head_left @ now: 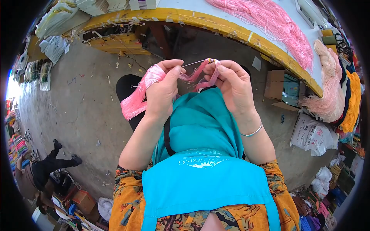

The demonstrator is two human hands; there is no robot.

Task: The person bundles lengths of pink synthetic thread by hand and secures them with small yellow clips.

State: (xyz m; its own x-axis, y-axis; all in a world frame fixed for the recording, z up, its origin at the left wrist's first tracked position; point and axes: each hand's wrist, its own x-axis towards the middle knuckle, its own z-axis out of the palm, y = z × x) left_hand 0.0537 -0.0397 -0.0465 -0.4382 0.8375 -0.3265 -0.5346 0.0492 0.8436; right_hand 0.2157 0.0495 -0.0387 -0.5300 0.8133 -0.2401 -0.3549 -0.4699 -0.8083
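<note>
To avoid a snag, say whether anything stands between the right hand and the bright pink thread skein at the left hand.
Nothing solid shows between the right hand and that skein; only a thin pale strand and a darker pink thread bundle span the gap.

So the table [192,16] has a beat-up yellow edge; big pile of loose pink thread [269,27] on it; stacks of white cards [94,5] too.

Bright turquoise apron [204,181], orange dark-patterned sleeves [129,192], pink yarn [133,104], yellow table edge [185,16].
</note>
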